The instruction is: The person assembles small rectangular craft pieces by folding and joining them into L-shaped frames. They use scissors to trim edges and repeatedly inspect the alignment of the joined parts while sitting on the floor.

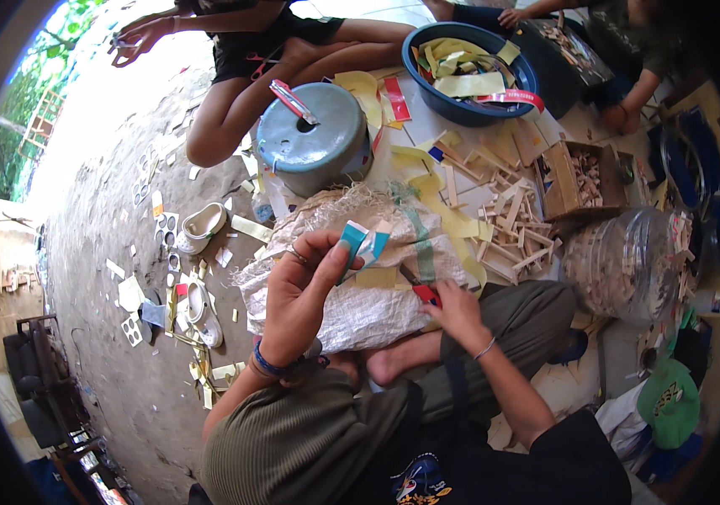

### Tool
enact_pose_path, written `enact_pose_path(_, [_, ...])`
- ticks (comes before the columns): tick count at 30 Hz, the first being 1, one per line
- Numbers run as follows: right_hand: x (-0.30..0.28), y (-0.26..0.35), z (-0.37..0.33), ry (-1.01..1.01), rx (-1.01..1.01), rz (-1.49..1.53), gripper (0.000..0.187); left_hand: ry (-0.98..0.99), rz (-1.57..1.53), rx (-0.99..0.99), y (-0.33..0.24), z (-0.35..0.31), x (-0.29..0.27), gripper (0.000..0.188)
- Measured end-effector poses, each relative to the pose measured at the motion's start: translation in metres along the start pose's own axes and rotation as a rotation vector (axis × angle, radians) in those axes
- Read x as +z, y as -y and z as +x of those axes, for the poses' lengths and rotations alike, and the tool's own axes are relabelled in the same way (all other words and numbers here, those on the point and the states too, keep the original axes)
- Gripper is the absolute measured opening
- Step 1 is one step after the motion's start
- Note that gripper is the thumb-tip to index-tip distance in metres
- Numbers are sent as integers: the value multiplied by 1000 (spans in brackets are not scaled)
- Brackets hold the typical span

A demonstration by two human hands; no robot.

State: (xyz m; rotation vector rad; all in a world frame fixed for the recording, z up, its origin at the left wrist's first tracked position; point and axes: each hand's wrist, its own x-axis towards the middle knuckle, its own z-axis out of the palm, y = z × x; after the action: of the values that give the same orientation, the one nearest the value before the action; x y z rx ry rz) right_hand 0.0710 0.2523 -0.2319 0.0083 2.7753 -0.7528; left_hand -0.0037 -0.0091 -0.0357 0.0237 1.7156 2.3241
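Note:
My left hand (305, 282) is raised over my lap, thumb and fingers pinching a small teal-and-white strip (366, 241) with a pale tan tip. To its right and lower, my right hand (454, 308) is closed round what looks like a cutter knife (424, 293), red and dark blue with a dark narrow end pointing up and left. Its details are partly hidden by the fingers. Both hands are over a white woven sack (343, 311) spread across my crossed legs. A yellowish paper scrap (377, 277) lies on the sack between them.
Ahead stands an upturned grey-blue stool (314, 147) with a red cutter (293, 101) on top. Beyond are a blue basin (415, 80) of paper scraps and two seated people. Small wooden frames (507, 223), a cardboard box (558, 189) and a clear jar (608, 261) are right; clogs (202, 225) are left.

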Motion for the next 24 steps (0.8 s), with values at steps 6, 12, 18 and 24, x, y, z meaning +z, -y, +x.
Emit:
enact_pose_path(6, [36, -10, -10, -181, -46, -28, 42, 44, -6, -8, -5, 1, 2, 25])
enact_pose_path(12, [-1, -3, -25, -315, -121, 189, 29, 135, -20, 59, -25, -3, 8, 25])
enact_pose_path(18, [-54, -3, -46, -274, -30, 282, 21, 189, -45, 23, -45, 3, 9, 26])
enact_pose_path(24, [-100, -2, -41, -448, -7, 402, 25, 221, -367, -210, -55, 9, 10, 28])
